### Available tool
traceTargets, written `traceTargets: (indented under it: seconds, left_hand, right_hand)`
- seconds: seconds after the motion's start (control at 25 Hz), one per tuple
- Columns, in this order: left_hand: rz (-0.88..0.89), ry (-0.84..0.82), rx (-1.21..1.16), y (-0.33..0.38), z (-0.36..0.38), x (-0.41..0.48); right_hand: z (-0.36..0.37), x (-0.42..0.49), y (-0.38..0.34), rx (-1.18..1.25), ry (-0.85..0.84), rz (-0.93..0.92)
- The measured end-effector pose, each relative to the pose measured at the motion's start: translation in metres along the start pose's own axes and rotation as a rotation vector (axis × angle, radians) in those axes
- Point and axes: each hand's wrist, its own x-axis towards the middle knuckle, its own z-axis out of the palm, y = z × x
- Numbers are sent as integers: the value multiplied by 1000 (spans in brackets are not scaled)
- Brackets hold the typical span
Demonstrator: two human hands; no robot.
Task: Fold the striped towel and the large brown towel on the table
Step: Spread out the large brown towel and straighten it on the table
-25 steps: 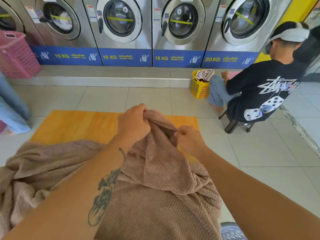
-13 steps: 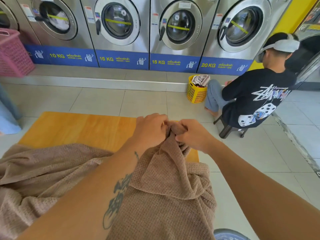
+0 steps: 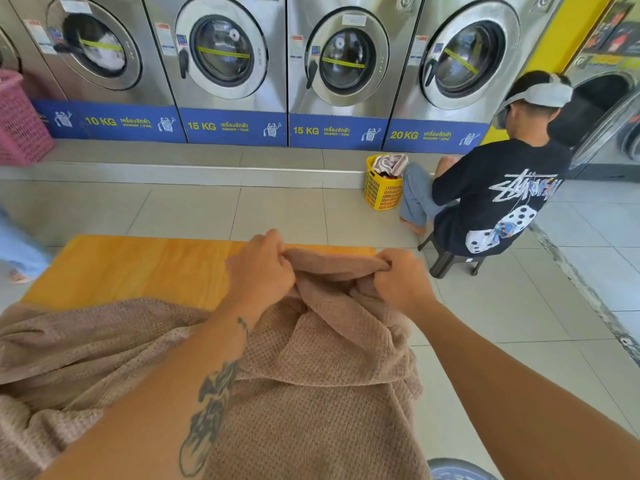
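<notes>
Both forearms reach forward from the bottom edge toward twelve o'clock, bare, the left one tattooed along its top. The left hand (image 3: 259, 271) is closed in a fist, knuckles up, pinching fabric. The right hand (image 3: 401, 282), at its three o'clock and near it, is likewise clenched, though its fingertips are probably curled under.

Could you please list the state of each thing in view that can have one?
Large brown waffle-weave towel: unfolded, bunched, one edge stretched between both hands.
Left hand: closed on the towel edge.
Right hand: closed on the towel edge.
Orange wooden table: partly covered by the towel.
Yellow plastic basket: holding laundry.
Steel washing machine doors: shut.
</notes>
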Motion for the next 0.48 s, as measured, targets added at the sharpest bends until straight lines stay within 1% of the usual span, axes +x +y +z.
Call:
traceTargets:
  seconds: [0.04,0.08,0.16,0.24,0.28,0.32,0.36,0.4,0.48]
  left_hand:
    - [43,-68,-35,11,3,-2]
    - [126,-140,-74,25,6,-3]
    - [260,-247,-68,52,14,-2]
    - [279,-382,26,63,27,-1]
    - [254,-453,58,62,34,-3]
    - [216,-500,71,58,39,-6]
    - [175,-505,84,53,44,-10]
    - [152,-473,94,48,49,-14]
    - [146,-437,41,44,58,-20]
  right_hand:
    - [-5,2,-5,47,30,-24]
    - [-9,3,-9,41,46,-48]
    - [-20,4,-13,-45,103,-104]
    - [-39,6,-16,-127,230,-172]
    - [-53,8,-16,-139,288,-201]
    - [-67,10,-15,-146,301,-210]
    - [-80,13,-9,-155,260,-189]
    - [-90,14,-1,-180,187,-140]
    - [-98,17,25,-261,69,-5]
